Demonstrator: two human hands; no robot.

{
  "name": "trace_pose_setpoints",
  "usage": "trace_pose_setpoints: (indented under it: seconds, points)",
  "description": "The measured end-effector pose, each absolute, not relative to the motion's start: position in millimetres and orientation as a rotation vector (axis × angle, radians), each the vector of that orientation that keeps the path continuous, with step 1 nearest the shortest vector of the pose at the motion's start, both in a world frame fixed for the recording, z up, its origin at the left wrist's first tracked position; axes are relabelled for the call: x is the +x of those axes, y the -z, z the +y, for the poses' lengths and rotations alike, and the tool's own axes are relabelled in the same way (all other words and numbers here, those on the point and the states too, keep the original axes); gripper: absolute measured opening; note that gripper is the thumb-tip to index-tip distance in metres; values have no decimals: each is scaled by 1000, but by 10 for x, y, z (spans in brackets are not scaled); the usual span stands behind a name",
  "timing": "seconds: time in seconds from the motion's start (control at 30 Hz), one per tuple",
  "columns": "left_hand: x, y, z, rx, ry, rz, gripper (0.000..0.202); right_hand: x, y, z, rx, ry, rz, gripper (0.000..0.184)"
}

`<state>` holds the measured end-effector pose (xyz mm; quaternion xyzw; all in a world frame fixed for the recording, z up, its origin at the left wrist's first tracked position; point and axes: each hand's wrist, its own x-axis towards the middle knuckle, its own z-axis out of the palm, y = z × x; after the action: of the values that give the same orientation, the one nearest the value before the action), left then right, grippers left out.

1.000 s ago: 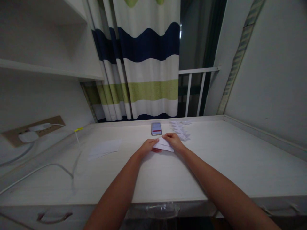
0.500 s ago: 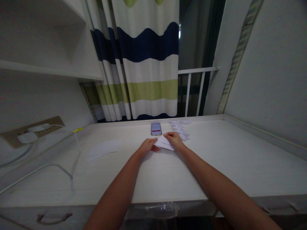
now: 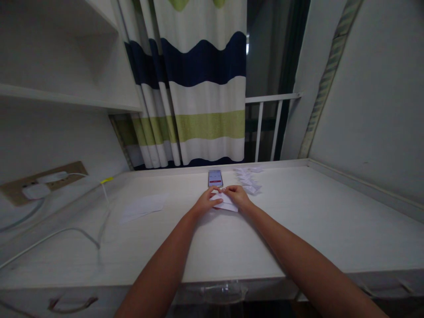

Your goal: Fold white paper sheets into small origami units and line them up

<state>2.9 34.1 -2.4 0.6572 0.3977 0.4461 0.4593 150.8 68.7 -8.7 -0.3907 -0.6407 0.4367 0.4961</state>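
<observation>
A small folded white paper (image 3: 226,203) lies on the white desk (image 3: 215,247) between my two hands. My left hand (image 3: 207,203) pinches its left edge with thumb and fingers closed on it. My right hand (image 3: 236,196) grips its right side, fingertips meeting the left hand's near the paper's top corner. Just beyond my hands lies a phone (image 3: 215,178) with its screen lit, and to its right a pile of several small folded papers (image 3: 247,179).
A flat white sheet (image 3: 144,206) lies on the desk to the left. White cables (image 3: 66,232) run from a wall socket strip (image 3: 39,184) across the left of the desk. A striped curtain (image 3: 195,88) and a white railing (image 3: 271,123) stand behind.
My hands have drawn closer together over the paper, the left thumb now on top of it and the fingertips of both hands meeting at its upper corner.
</observation>
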Motion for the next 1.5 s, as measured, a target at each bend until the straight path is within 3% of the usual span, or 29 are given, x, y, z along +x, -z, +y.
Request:
trace_pose_setpoints:
  seconds: [0.17, 0.4, 0.7, 0.97, 1.5]
  points:
    - [44, 2, 353, 1857, -1101, 990, 22, 1502, 102, 670, -941, -1031, -1583, 25]
    - [24, -27, 338, 1806, -1125, 1080, 16, 1513, 70, 672, -894, -1095, -1514, 25]
    - [-35, -18, 380, 1273, -1289, 1009, 31, 1580, -39, 599, -711, -1317, -1505, 36]
    - [-48, -84, 351, 1119, -1411, 1025, 29, 1596, -64, 578, -664, -1432, -1418, 27]
    - [-59, -85, 355, 1054, -1412, 1029, 26, 1600, -74, 573, -647, -1434, -1425, 36]
